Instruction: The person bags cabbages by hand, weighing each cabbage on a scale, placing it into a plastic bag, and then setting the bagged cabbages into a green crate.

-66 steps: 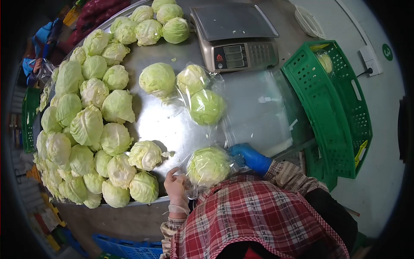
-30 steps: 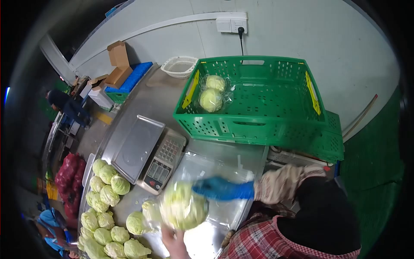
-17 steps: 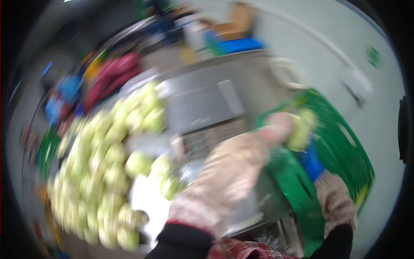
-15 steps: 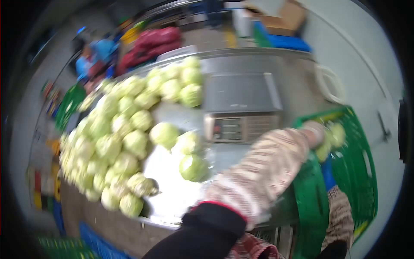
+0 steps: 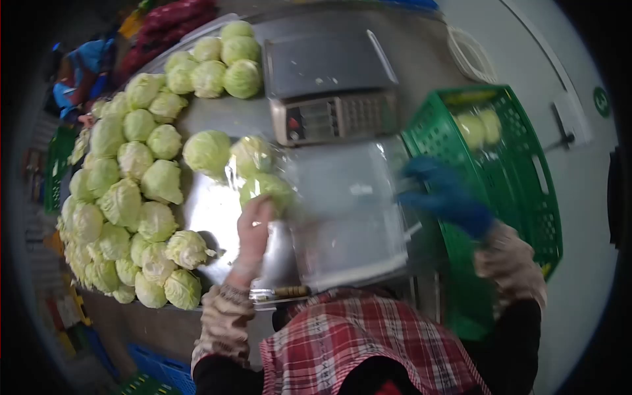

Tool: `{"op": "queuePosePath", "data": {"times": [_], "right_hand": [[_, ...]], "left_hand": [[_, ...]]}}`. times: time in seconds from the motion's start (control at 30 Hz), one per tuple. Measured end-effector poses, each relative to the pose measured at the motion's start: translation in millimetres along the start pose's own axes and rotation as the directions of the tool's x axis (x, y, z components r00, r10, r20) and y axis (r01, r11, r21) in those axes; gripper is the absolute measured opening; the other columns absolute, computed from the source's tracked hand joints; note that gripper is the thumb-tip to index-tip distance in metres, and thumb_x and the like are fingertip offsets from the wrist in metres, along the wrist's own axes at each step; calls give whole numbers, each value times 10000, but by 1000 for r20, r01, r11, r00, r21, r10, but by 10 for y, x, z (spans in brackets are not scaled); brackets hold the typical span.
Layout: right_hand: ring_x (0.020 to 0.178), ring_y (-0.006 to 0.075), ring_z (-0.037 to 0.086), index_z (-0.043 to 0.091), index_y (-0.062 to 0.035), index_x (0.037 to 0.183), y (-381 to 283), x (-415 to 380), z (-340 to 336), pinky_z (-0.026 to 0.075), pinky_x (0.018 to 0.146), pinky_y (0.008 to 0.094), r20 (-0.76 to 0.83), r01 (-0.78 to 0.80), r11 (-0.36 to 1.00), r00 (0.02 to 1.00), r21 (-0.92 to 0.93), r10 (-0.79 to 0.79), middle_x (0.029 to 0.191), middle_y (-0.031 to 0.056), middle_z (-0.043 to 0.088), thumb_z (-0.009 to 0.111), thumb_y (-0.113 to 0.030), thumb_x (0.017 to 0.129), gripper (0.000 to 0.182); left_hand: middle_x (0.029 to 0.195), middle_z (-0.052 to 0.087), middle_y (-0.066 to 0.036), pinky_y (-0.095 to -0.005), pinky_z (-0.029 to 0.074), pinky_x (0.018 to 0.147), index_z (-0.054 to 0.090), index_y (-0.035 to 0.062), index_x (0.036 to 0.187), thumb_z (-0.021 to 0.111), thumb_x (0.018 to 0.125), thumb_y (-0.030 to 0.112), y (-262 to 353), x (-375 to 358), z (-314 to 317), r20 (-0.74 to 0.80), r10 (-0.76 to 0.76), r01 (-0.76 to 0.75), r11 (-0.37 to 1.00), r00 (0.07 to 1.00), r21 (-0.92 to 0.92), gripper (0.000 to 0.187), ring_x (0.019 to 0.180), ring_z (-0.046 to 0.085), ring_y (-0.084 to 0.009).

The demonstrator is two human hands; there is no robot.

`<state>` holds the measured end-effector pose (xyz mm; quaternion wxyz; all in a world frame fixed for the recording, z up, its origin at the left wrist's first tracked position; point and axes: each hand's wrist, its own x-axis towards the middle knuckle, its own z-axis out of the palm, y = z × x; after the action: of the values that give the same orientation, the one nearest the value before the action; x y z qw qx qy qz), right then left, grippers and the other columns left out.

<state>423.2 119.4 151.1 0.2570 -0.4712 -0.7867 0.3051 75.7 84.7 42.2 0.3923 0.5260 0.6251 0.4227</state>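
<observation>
My left hand (image 5: 253,227), bare, has its fingers closed at the lower edge of a bagged cabbage (image 5: 264,191); blur hides the exact grip. A second cabbage (image 5: 251,155) in clear plastic lies just above it. My right hand (image 5: 447,197), in a blue glove, is spread with nothing in it, between the clear plastic bags (image 5: 349,217) and the green crate (image 5: 484,178). Two wrapped cabbages (image 5: 479,127) lie inside the crate. A weighing scale (image 5: 329,66) stands beyond the bags. To its left sits a loose cabbage (image 5: 207,153).
A large heap of cabbages (image 5: 122,203) covers the left of the metal table (image 5: 214,210), with several more at the back. A knife handle (image 5: 291,291) is at the front edge. A white basket (image 5: 471,56) stands back right. Another person (image 5: 82,72) is at far left.
My left hand has come back from the crate to the bagged cabbages. My gloved right hand has left the crate for the stack of bags. The view has tilted down.
</observation>
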Motion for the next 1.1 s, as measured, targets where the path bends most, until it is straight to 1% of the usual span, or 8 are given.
{"op": "queuePosePath", "data": {"times": [0.1, 0.23, 0.47, 0.57, 0.77, 0.87, 1.03, 1.1], "right_hand": [[861, 273, 552, 577, -91, 926, 262, -189, 1281, 433, 786, 397, 375, 102, 989, 925, -108, -55, 895, 86, 555, 741, -400, 697, 418], [839, 266, 550, 594, -104, 795, 688, -455, 2059, 429, 763, 402, 355, 162, 961, 932, -223, -74, 851, 54, 554, 728, -389, 701, 329], [687, 264, 568, 656, -55, 722, 573, -169, 1751, 449, 672, 346, 398, -29, 999, 917, 18, 19, 714, 88, 572, 712, -286, 738, 239], [667, 264, 555, 663, -29, 790, 449, 4, 1531, 444, 677, 344, 449, -39, 996, 894, 80, -1, 727, 106, 571, 682, -264, 781, 237], [665, 238, 563, 652, -7, 814, 178, 222, 1252, 451, 675, 331, 578, -55, 975, 812, 216, -82, 747, 115, 592, 671, -271, 801, 266], [708, 213, 592, 657, -33, 816, 85, 171, 1033, 472, 668, 347, 339, -63, 997, 938, -38, 72, 783, 103, 614, 654, -256, 821, 222], [1022, 232, 585, 466, 38, 1265, -645, 54, 499, 417, 936, 341, 295, -202, 622, 954, 757, -49, 1151, 150, 588, 743, -365, 712, 737], [983, 243, 604, 523, 36, 1202, -793, 29, 497, 458, 879, 370, 477, 133, 955, 843, 264, -249, 1103, 140, 612, 789, -230, 677, 646]], "left_hand": [[960, 642, -145, -329, 466, 809, 634, 7, 1002, 601, 838, 114, -114, -417, -398, -55, 101, -78, 945, 993, 317, 199, 899, 607, -259], [978, 635, -145, -337, 471, 812, 634, 28, 1015, 626, 821, 143, -286, -891, -540, -10, 33, -29, 968, 999, 250, 226, 917, 609, -275], [1190, 545, -141, -414, 434, 905, 541, 90, 1179, 598, 743, 60, -75, -1130, -369, 287, 363, -459, 770, 887, 444, 440, 1075, 528, -323], [1301, 455, -137, -460, 368, 968, 520, 111, 1186, 675, 678, 99, 62, -900, -145, 544, 488, -730, 426, 682, 534, 531, 1170, 451, -326], [1103, 578, -107, -428, 402, 935, 596, 118, 1036, 678, 655, 90, 291, -586, 182, 529, 712, -870, 480, 462, 113, 390, 1082, 523, -286], [864, 620, -87, -345, 462, 761, 631, 60, 904, 659, 735, 93, 476, -610, 116, 429, 580, -662, 747, 692, 58, 174, 860, 590, -245], [701, 602, -85, -270, 452, 608, 638, 11, 851, 622, 831, 142, 625, -508, -76, 219, 106, -104, 994, 970, -19, 133, 635, 583, -158], [688, 615, -62, -241, 444, 594, 640, 11, 838, 601, 854, 159, 849, -522, -253, 214, 67, -63, 998, 974, -29, 154, 606, 563, -110]]}}
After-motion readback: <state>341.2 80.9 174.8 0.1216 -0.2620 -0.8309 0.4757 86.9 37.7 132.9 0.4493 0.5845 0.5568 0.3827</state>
